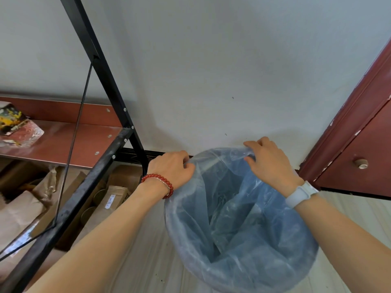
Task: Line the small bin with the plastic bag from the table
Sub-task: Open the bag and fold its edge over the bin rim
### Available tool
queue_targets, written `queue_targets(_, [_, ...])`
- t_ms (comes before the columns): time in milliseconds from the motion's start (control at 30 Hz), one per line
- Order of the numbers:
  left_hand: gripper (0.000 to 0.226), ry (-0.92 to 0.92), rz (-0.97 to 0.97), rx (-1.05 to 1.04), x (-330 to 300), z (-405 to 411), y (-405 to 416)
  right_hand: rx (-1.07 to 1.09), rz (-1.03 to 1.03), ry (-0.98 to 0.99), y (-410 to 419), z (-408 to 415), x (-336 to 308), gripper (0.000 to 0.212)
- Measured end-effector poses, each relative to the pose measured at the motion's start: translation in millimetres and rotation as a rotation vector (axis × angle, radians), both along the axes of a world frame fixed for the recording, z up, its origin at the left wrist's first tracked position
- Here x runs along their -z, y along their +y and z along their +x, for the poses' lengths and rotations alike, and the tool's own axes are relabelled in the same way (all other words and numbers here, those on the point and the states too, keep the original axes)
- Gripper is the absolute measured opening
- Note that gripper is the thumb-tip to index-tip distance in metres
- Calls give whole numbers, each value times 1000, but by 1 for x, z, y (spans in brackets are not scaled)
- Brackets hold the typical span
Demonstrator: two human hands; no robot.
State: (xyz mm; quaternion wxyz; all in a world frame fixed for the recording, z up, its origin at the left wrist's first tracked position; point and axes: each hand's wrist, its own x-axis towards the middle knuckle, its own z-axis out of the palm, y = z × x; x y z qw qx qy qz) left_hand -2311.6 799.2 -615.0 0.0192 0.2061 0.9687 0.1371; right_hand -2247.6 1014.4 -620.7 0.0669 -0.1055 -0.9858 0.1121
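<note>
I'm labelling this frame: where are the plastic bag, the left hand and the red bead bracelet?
plastic bag (237, 218): head view, inner film.
left hand (171, 166): head view, back of hand.
red bead bracelet (160, 182): head view, beads at wrist.

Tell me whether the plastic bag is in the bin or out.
In: the plastic bag hangs open inside the bin, with both hands pinching its far edge.

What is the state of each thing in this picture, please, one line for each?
Bag: open, inside the bin, edge folded over the near rim.
Bin: upright on the floor, mostly covered by the bag.
Left hand: grip closed on the bag's far-left edge.
Right hand: grip closed on the bag's far edge.
Door: whether shut, cannot tell.
</note>
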Motion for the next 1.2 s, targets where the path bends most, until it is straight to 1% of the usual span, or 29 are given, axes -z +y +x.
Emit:
queue_targets(67, [32, 1, 76, 54, -2, -1, 4, -24, 73, 32, -6, 0, 2, 33])
queue_targets(133, [42, -5, 146, 154, -3, -3, 13, -53, 106, 85, -11, -1, 0, 28])
queue_targets(200, [44, -10, 186, 235, -6, -5, 24, -76, 125, 141, -16, -3, -5, 26])
queue_targets(300, [34, -10, 241, 256, -12, -12, 39, -94, 152, 221, -19, -3, -19, 24])
queue_targets(367, [23, -55, 285, 215, -17, -17, 42, -86, 125, 198, -18, -2, -28, 25])
queue_targets(433, [22, -115, 282, 191, -19, -19, 43, -52, -22, 100, -12, -3, -35, 27])
queue_targets(533, [24, -162, 252, 189, -16, -17, 43, -33, -352, -77, -1, -4, -41, 36])
queue_targets(633, [23, -190, 246, 171, -10, -16, 43, -60, -473, -220, 12, -3, -38, 43])
queue_targets(733, [24, -174, 226, 146, -6, -15, 43, -37, -597, -290, 23, 3, -34, 40])
queue_targets(800, [23, -131, 214, 140, -4, -12, 44, -11, -645, -282, 29, 7, -32, 33])
queue_targets(867, [23, -88, 218, 146, -3, -9, 46, -32, -600, -230, 31, 10, -27, 18])
queue_targets(933, [24, -46, 231, 155, 0, -8, 47, -39, -505, -146, 27, 11, -23, 10])
queue_targets(1000, [24, -24, 224, 164, 4, -8, 48, -7, -379, -81, 21, 13, -20, 16])
queue_targets(1100, [21, -53, 218, 159, 7, -7, 48, 18, -65, -30, 18, 15, -19, 25])
queue_targets(1133, [21, -58, 222, 158, 8, -7, 48, 9, -22, -25, 19, 16, -18, 26])
queue_targets(1200, [21, -56, 220, 161, 10, -6, 48, -7, -51, -40, 20, 18, -14, 29])
